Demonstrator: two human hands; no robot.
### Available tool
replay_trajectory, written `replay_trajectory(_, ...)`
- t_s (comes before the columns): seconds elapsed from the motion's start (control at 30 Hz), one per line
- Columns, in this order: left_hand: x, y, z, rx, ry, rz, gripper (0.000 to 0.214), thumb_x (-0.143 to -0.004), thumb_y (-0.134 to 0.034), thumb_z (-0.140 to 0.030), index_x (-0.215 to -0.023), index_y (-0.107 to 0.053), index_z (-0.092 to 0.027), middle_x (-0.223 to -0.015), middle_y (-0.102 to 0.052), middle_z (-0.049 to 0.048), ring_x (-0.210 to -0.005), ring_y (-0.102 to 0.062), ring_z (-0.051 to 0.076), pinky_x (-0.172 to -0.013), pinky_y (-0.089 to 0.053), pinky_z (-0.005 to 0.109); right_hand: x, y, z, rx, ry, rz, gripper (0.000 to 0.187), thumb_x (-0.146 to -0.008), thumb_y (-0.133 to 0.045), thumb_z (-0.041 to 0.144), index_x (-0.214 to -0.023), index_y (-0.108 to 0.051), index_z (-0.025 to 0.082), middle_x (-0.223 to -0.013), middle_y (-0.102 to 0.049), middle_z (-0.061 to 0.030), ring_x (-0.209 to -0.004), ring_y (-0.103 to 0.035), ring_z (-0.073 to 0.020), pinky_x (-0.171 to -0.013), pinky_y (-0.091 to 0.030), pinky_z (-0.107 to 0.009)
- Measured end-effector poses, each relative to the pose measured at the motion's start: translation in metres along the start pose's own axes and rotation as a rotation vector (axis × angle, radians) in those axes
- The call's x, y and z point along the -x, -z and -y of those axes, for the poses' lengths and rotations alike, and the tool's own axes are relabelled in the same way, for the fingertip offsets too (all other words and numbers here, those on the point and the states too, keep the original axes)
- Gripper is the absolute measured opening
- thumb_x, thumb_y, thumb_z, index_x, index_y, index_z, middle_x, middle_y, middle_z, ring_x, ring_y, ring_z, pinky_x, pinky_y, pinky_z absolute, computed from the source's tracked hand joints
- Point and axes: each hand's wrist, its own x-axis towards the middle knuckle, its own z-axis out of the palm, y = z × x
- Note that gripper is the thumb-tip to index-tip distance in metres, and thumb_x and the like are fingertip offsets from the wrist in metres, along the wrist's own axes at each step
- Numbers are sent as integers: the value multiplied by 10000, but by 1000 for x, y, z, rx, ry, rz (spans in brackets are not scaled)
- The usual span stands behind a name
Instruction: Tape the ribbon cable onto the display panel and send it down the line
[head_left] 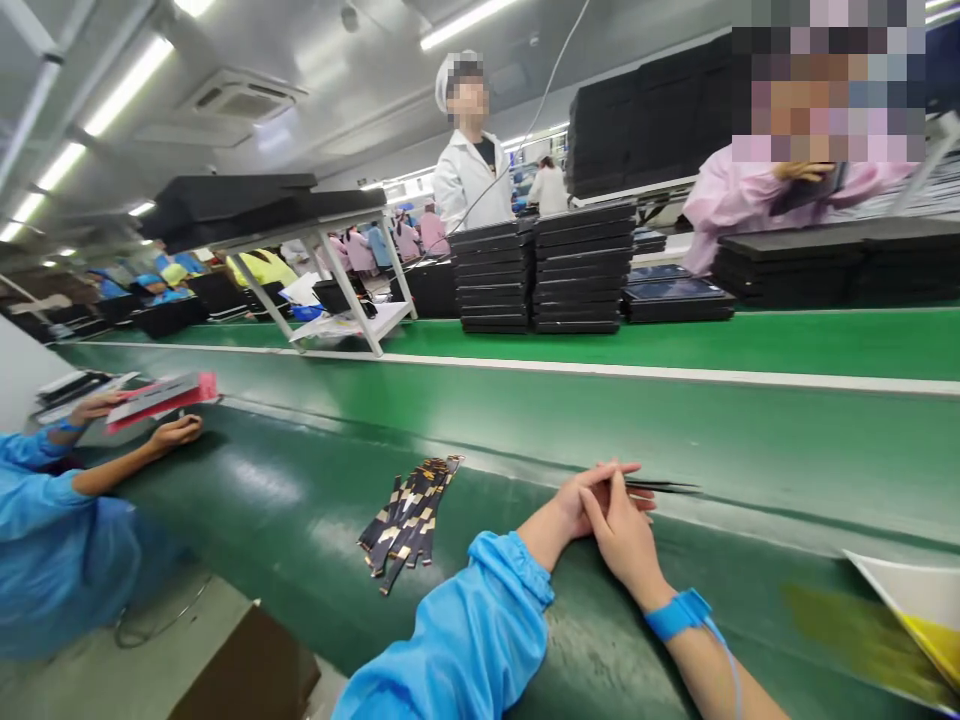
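My hands meet above the green bench, the right one overlapping the left. My left hand (574, 505), below a blue sleeve, has a finger stretched out to the right; its other fingers are partly hidden. My right hand (630, 540) wears a blue wrist strap (679, 614) with a cord. Its thumb and forefinger touch my left hand. Dark tweezers (664, 487) stick out to the right from among the fingers, seemingly held in my right hand; the grip itself is hidden. Left of my hands lies a loose pile of black-and-gold flex cable strips (409, 520).
A green conveyor (480, 395) runs across behind the bench. Beyond it stand stacks of black trays (581, 270) and a white rack (352, 300). At left, a co-worker's hands (176, 432) are near a red-and-grey panel (161, 398). A white-and-yellow sheet (911, 600) is at right.
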Motion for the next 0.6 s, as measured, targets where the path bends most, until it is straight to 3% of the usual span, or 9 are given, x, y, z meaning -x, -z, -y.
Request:
replay_trajectory(0.2, -5, 6, 2, -24, 14, 38, 661, -775, -569, -463, -1338, -469, -132, -920, -650, 151, -929, -617, 298, -960, -355, 521, -1, -4, -5, 42, 8, -41, 790, -867, -258, 647, -1426, -278, 88, -1260, -571, -210, -1112, -582, -340, -812, -518, -462)
replay_trajectory(0.37, -2, 2, 0, 8, -24, 58, 825, -733, -634, -494, -1449, -268, -312, -961, -643, 92, -915, -619, 303, -921, -372, 538, -1, -2, -3, -7, -11, -56, 823, -833, -309, 676, -1432, -284, 113, -1270, -571, -194, -1073, -603, -345, -804, -519, -471)
replay_trajectory(0.47, 3, -5, -1, 55, -66, 50, 791, -733, -653, -494, -1429, -314, -333, -1073, -612, 102, -879, -617, 284, -905, -385, 510, -2, 3, -1, -96, -42, -103, 751, -836, -314, 659, -1392, -368, 157, -1298, -559, -165, -1086, -600, -326, -842, -509, -463)
replay_trajectory(0.6, 9, -11, -6, 152, -178, -34, 572, -795, -598, -364, -1346, -458, -301, -1342, -457, 83, -866, -586, 164, -845, -435, 343, -5, 8, -4, -161, -17, -211, 626, -855, -323, 604, -1283, -492, 179, -1218, -621, -139, -1046, -618, -296, -881, -491, -444)
